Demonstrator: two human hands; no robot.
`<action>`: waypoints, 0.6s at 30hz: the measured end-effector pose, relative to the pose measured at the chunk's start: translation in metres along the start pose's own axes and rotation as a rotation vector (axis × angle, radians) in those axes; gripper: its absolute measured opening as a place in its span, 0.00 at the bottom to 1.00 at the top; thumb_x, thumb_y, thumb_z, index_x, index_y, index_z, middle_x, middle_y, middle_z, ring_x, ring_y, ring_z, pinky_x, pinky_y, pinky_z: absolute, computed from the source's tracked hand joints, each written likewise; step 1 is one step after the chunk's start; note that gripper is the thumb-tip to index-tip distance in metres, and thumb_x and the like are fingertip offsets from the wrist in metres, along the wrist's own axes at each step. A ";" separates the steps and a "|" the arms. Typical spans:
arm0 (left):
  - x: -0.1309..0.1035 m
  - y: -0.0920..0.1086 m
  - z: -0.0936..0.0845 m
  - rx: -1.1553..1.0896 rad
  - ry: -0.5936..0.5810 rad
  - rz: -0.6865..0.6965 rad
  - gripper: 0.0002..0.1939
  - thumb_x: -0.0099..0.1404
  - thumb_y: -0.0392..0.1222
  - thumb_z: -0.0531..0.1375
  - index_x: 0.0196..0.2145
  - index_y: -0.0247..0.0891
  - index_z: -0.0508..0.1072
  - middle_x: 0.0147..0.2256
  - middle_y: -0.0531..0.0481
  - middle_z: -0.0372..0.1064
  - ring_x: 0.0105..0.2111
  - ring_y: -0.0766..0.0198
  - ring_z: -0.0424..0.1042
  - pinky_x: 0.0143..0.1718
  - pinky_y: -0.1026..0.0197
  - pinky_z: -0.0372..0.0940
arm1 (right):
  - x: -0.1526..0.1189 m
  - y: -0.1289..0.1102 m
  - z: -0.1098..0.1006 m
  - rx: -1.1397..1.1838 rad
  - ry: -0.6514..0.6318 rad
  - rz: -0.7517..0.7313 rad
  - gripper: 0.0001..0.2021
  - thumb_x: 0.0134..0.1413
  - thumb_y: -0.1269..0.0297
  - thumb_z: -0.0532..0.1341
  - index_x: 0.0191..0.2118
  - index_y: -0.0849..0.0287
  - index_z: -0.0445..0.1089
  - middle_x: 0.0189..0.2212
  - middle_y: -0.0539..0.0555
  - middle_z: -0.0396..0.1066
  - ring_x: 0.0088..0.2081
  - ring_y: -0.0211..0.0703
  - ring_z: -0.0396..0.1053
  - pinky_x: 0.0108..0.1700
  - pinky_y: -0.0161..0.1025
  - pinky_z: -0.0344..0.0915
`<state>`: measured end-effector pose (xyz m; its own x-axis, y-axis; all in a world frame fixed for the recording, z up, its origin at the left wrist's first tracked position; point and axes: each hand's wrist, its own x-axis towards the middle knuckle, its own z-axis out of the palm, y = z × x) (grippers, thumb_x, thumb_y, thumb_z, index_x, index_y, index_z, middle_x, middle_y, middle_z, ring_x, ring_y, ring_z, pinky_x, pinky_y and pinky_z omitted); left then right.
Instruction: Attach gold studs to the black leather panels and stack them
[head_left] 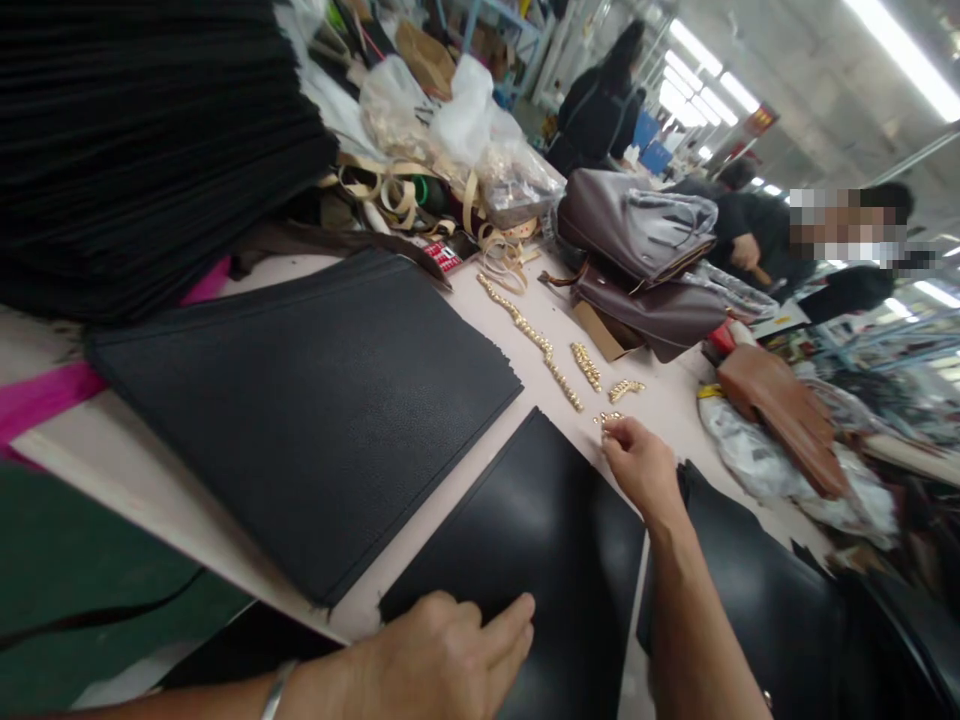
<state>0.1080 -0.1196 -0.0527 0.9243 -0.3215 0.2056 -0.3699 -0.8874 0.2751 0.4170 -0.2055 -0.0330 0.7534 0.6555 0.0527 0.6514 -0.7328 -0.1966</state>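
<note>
My left hand [450, 650], with a silver bangle at the wrist, rests on a smooth black leather panel [555, 530]. Its index and middle fingers are stretched out over the surface and nothing shows in them. Beyond that panel's far corner, my right hand [637, 460] pinches at a small scatter of gold metal studs [606, 418] on the table; the fingertips partly hide what is between them. Just past it lie two short clusters of gold studs [585, 366] and a long row of them [532, 335].
A stack of black grained leather panels [322, 400] lies on the left, below a tall black pile [150, 150]. More black leather [735, 570] is at right. Brown bags [637, 225], plastic bags [465, 130] and tan straps [405, 200] crowd the back. Other people work beyond.
</note>
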 end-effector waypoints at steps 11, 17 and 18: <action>-0.001 0.005 0.017 -0.014 0.075 -0.041 0.32 0.63 0.56 0.63 0.57 0.31 0.69 0.57 0.40 0.69 0.29 0.61 0.71 0.23 0.56 0.62 | -0.173 -0.036 0.002 0.754 -0.194 0.182 0.11 0.55 0.57 0.66 0.40 0.56 0.72 0.34 0.52 0.76 0.35 0.42 0.74 0.39 0.37 0.71; -0.002 0.005 0.013 0.010 0.104 -0.038 0.29 0.62 0.55 0.64 0.54 0.32 0.70 0.49 0.39 0.73 0.29 0.62 0.71 0.24 0.59 0.61 | -0.189 -0.055 -0.004 0.524 -0.199 0.011 0.07 0.60 0.61 0.59 0.40 0.55 0.73 0.34 0.52 0.77 0.37 0.43 0.75 0.42 0.37 0.69; -0.002 0.005 0.012 0.014 0.100 -0.037 0.30 0.62 0.55 0.64 0.54 0.31 0.70 0.48 0.39 0.73 0.29 0.62 0.71 0.24 0.59 0.61 | -0.189 -0.056 -0.004 0.509 -0.205 -0.004 0.07 0.61 0.61 0.59 0.40 0.55 0.73 0.34 0.52 0.77 0.37 0.42 0.75 0.41 0.36 0.69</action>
<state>0.1055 -0.1270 -0.0628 0.9231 -0.2541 0.2885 -0.3334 -0.9029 0.2713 0.2379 -0.2891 -0.0275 0.6847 0.7176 -0.1270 0.4905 -0.5826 -0.6481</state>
